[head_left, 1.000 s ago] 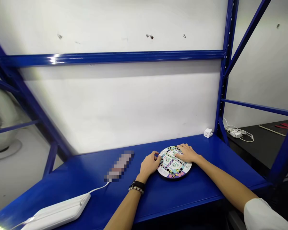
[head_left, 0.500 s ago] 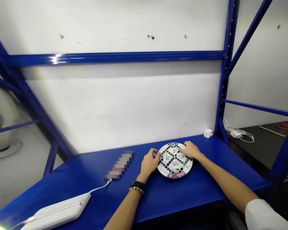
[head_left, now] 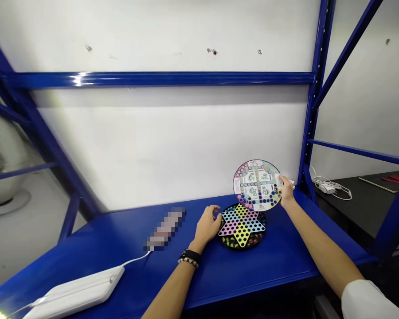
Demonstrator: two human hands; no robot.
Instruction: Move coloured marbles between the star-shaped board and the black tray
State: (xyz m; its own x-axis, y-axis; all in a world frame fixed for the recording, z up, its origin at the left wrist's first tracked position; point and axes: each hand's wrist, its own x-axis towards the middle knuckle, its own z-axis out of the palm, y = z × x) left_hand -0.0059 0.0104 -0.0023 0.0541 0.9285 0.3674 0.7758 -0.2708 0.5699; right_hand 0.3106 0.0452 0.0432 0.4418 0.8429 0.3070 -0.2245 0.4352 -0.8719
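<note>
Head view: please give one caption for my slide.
Right hand holds up a printed disc by its edge; left hand at the edge of a star-patterned board on the blue table.

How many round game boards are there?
2. The printed board is held up in the right hand; the star board lies on the blue table beside the left hand.

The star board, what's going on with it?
The person's right hand holds a round printed disc by its edge, raised and tilted near the far side of the star board. That board lies on the blue table. The left hand is at its left edge, maybe touching.
</note>
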